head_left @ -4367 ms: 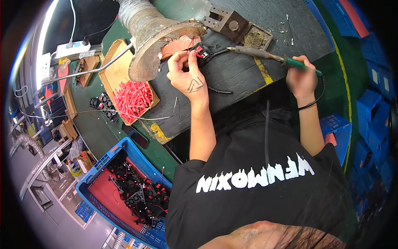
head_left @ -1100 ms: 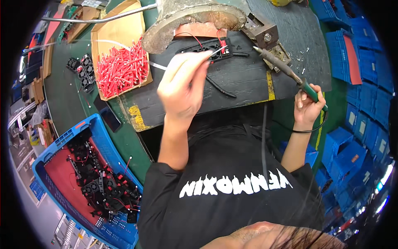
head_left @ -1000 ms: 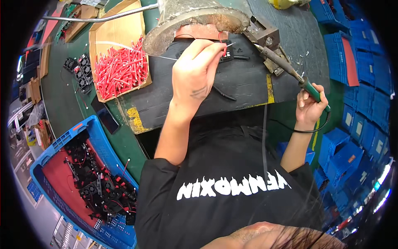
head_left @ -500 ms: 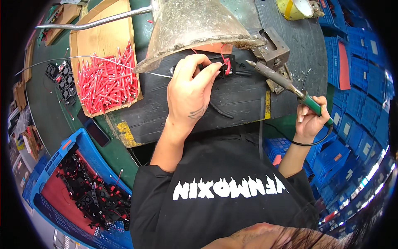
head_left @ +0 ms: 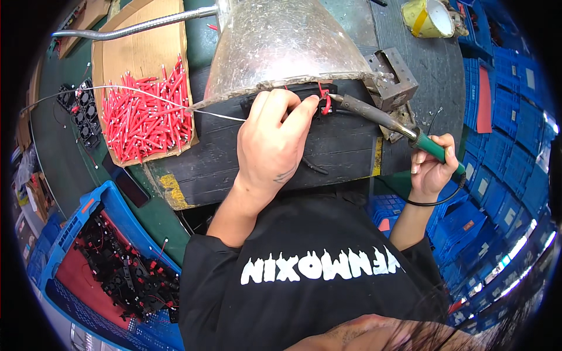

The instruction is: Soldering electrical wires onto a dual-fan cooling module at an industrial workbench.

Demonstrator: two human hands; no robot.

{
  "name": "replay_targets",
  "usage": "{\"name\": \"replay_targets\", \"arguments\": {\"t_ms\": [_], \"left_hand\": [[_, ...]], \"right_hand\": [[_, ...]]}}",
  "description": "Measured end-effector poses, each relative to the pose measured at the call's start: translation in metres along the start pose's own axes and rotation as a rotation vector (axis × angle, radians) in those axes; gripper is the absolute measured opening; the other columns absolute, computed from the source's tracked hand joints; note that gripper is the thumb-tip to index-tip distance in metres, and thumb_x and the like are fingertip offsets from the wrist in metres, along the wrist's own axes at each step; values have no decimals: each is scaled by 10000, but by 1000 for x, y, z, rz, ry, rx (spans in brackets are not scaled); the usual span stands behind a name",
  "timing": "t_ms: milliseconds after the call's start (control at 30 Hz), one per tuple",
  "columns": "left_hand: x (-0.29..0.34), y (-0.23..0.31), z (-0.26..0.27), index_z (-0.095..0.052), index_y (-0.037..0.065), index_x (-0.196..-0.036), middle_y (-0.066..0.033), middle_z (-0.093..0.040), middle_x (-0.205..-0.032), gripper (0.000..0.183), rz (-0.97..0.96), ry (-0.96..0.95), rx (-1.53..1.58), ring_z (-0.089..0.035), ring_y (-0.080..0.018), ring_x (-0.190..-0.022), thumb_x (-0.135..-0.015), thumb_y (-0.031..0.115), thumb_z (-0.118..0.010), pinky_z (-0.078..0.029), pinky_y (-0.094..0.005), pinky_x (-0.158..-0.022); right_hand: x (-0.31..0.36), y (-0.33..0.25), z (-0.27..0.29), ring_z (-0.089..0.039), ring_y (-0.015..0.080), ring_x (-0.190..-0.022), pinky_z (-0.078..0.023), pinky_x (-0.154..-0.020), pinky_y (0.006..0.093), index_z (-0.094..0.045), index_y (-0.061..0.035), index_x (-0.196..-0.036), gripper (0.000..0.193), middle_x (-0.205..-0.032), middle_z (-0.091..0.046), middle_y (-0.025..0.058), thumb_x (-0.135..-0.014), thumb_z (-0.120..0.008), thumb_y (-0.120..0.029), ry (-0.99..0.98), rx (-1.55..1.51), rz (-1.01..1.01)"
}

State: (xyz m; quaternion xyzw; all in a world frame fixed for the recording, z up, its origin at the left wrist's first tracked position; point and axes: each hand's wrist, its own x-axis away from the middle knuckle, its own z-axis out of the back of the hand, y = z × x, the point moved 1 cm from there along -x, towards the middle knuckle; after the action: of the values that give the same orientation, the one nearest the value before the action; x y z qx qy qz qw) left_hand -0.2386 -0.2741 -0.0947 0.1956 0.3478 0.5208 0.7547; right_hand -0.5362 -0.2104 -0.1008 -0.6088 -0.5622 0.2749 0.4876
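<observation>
My right hand (head_left: 432, 167) grips the green handle of a soldering iron (head_left: 432, 148). The iron's tip meets the red wires (head_left: 326, 105) on a black plastic part (head_left: 335, 93), under the lip of a metal hood (head_left: 287, 52). On the part's left side my left hand (head_left: 270, 146) has its fingers pinched, the thumb and index finger reaching close to the red wires. A thin silvery solder wire (head_left: 219, 116) runs in from the left and disappears into this hand; its end is hidden. Below the fingers a black cable (head_left: 315, 166) lies on the dark bench.
Left of the hood stands a cardboard tray (head_left: 140, 29) of red wire pieces (head_left: 146, 120). A metal holder (head_left: 393, 79) and a yellowish pot (head_left: 424, 19) are at the right. A blue crate (head_left: 55, 257) holds black fan parts; blue bins (head_left: 509, 146) line the right side.
My right hand has brought the soldering iron left, so its tip now reaches the red wires. My left hand stays pinched beside the black part. The whole view has shifted slightly.
</observation>
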Motion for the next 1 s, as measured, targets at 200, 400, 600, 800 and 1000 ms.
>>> {"name": "replay_targets", "arguments": {"t_ms": [200, 400, 600, 800, 1000], "left_hand": [[-2, -4, -3, -693, 54, -962, -38, -531, -781, 237, -54, 10, -30, -531, -208, -692, -728, 13, -706, -464, -315, -568], [-2, -2, -2, -693, 50, -961, -43, -537, -790, 244, -66, 1, -49, -543, -214, -711, -720, 10, -696, -474, -319, -578], [-4, 2, -2, -692, 36, -963, -44, -533, -789, 250, -66, -8, -68, -543, -212, -715, -714, 10, -695, -475, -314, -573], [-7, 1, -2, -686, 25, -949, -46, -525, -797, 234, -97, -28, -100, -546, -210, -722, -715, 21, -681, -478, -309, -565], [-7, 1, -2, -676, 19, -931, -51, -527, -802, 211, -98, -37, -96, -551, -211, -730, -720, 25, -680, -483, -314, -572]], "right_hand": [[-3, 4, 2, -540, 159, -482, -416, -363, 233, -562, -15, -976, 338, -821, -650, 161, -951, -468, -338, -2, -45, -20], [-5, 5, 5, -525, 165, -464, -414, -364, 237, -560, -16, -970, 332, -775, -634, 156, -951, -469, -335, 8, -47, -32], [-5, 2, 1, -527, 172, -461, -417, -359, 235, -551, -11, -968, 333, -759, -630, 168, -949, -476, -335, 12, -10, -23], [-4, 1, 2, -524, 171, -450, -418, -358, 234, -549, -10, -961, 339, -759, -630, 174, -951, -476, -340, -15, 20, -7], [-3, 2, 3, -525, 171, -451, -418, -359, 233, -549, -10, -966, 339, -752, -628, 168, -952, -475, -340, 11, 29, -10]]}}
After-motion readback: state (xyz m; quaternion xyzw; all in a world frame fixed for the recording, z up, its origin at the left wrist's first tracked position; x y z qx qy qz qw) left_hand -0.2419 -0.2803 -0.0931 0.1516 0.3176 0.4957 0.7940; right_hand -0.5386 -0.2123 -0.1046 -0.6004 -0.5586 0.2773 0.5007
